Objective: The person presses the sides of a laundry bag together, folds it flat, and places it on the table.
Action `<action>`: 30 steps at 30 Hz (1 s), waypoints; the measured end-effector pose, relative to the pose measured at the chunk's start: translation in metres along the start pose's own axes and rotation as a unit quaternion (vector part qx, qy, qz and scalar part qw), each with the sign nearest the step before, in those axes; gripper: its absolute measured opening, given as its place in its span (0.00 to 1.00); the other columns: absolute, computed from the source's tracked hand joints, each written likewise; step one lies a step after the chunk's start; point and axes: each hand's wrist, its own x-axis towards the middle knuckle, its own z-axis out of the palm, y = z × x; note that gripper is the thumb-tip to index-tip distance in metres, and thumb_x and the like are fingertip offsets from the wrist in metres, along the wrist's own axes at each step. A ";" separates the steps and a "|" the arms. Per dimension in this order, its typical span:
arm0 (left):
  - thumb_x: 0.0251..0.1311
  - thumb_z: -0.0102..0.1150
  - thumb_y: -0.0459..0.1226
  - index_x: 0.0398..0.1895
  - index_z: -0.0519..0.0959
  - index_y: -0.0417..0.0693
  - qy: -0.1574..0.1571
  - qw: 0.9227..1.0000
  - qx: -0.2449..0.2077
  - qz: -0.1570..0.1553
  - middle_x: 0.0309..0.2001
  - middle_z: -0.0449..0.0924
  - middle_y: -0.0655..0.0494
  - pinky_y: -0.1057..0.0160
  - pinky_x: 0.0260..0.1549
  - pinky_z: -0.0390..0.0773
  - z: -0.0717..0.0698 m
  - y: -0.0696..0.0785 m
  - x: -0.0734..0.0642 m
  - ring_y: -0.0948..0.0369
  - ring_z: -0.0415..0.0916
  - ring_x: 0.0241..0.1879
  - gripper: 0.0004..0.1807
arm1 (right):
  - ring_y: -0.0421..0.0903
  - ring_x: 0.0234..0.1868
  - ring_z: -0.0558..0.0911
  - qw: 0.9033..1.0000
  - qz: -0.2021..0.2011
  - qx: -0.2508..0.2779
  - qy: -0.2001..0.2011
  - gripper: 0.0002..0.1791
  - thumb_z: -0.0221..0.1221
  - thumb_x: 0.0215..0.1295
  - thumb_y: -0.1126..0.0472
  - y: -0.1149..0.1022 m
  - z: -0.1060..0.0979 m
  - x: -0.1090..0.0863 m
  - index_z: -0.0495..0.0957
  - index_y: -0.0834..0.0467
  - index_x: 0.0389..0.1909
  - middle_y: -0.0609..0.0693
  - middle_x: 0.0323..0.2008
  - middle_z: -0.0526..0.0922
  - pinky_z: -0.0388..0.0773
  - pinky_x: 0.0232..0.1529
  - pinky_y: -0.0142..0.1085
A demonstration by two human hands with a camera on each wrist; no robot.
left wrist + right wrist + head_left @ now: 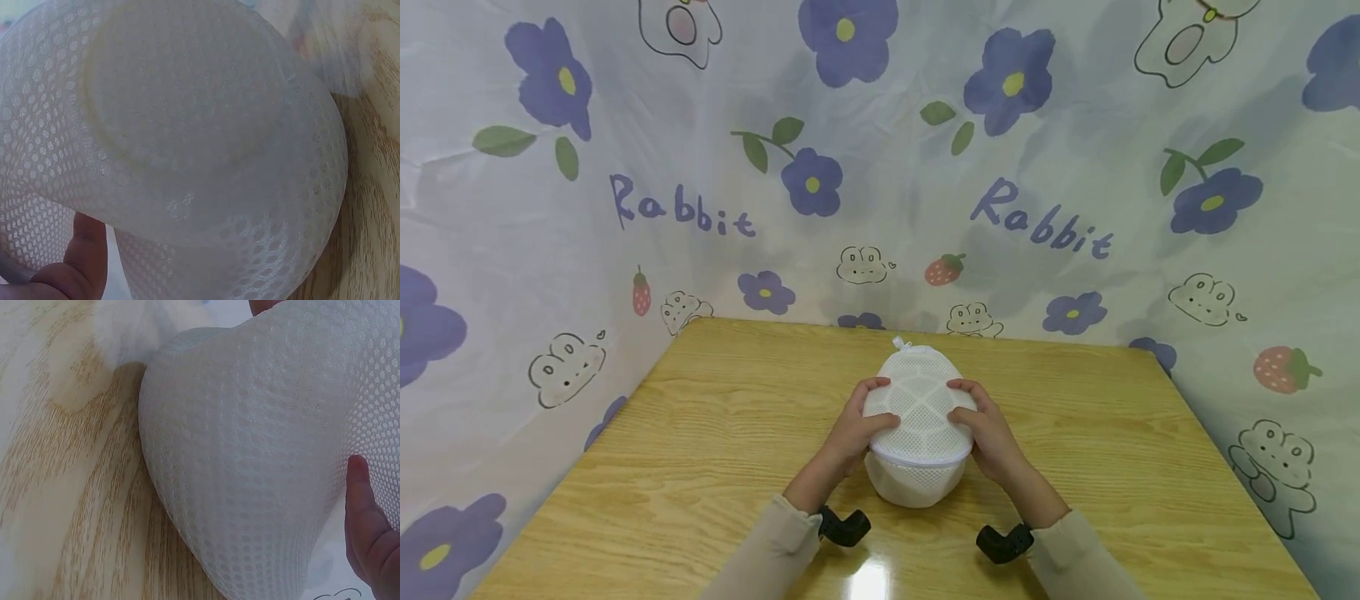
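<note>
A white mesh laundry bag (919,408), rounded and puffed out, stands at the middle of the wooden table. Its white zipper band runs across the front, and a small tab (901,342) sticks up at the far end. My left hand (856,423) holds its left side, thumb on top. From the opposite side my right hand (992,429) grips it likewise. Close mesh of the bag (206,112) fills most of the left wrist view. In the right wrist view, a finger (365,512) presses into the mesh. The fingers beneath the bag are mostly hidden.
The wooden table (730,425) extends around the bag on all sides. A white cloth backdrop (895,225) with purple flowers and rabbits hangs behind and along both sides. Black wrist-worn devices (844,527) sit below the hands.
</note>
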 end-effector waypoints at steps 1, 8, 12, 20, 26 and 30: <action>0.51 0.59 0.30 0.66 0.60 0.49 0.000 1.000 0.000 -0.001 0.69 0.52 0.40 0.56 0.45 0.77 0.000 0.000 0.000 0.46 0.66 0.57 0.36 | 0.51 0.56 0.69 1.000 0.001 0.001 0.000 0.30 0.50 0.55 0.71 0.000 0.000 0.000 0.62 0.59 0.62 0.57 0.67 0.59 0.75 0.45 0.36; 0.52 0.58 0.30 0.66 0.59 0.49 -0.002 1.000 -0.002 -0.006 0.69 0.52 0.40 0.57 0.44 0.77 -0.001 -0.002 0.001 0.46 0.66 0.57 0.36 | 0.52 0.57 0.69 1.000 0.003 0.003 -0.005 0.30 0.50 0.56 0.71 0.000 0.000 0.000 0.61 0.58 0.63 0.58 0.66 0.59 0.75 0.46 0.37; 0.52 0.57 0.30 0.66 0.59 0.48 -0.001 1.000 -0.003 -0.006 0.69 0.51 0.39 0.57 0.44 0.77 -0.001 -0.002 0.000 0.45 0.66 0.57 0.35 | 0.52 0.57 0.69 1.000 0.003 0.007 -0.011 0.30 0.49 0.56 0.71 0.000 0.000 0.000 0.60 0.59 0.63 0.58 0.66 0.59 0.75 0.46 0.37; 0.51 0.58 0.30 0.65 0.60 0.49 0.009 1.000 -0.003 -0.012 0.70 0.50 0.41 0.56 0.46 0.76 0.000 -0.002 0.000 0.45 0.65 0.59 0.35 | 0.51 0.56 0.69 1.000 0.009 0.011 -0.008 0.31 0.49 0.54 0.71 0.001 0.001 0.000 0.61 0.58 0.62 0.57 0.65 0.60 0.76 0.45 0.37; 0.50 0.59 0.31 0.65 0.60 0.50 0.015 1.000 -0.006 -0.017 0.70 0.50 0.41 0.57 0.45 0.76 0.001 -0.004 0.001 0.45 0.66 0.58 0.36 | 0.50 0.55 0.69 1.000 0.014 0.024 -0.008 0.31 0.49 0.54 0.72 0.003 0.000 0.001 0.61 0.58 0.62 0.57 0.64 0.61 0.76 0.45 0.36; 0.50 0.58 0.30 0.65 0.60 0.49 0.014 1.000 -0.008 -0.017 0.69 0.52 0.40 0.57 0.44 0.77 0.000 -0.005 0.003 0.46 0.67 0.57 0.36 | 0.49 0.54 0.70 0.999 0.018 0.030 -0.008 0.31 0.49 0.54 0.73 0.005 -0.001 0.002 0.61 0.58 0.62 0.57 0.64 0.61 0.76 0.43 0.36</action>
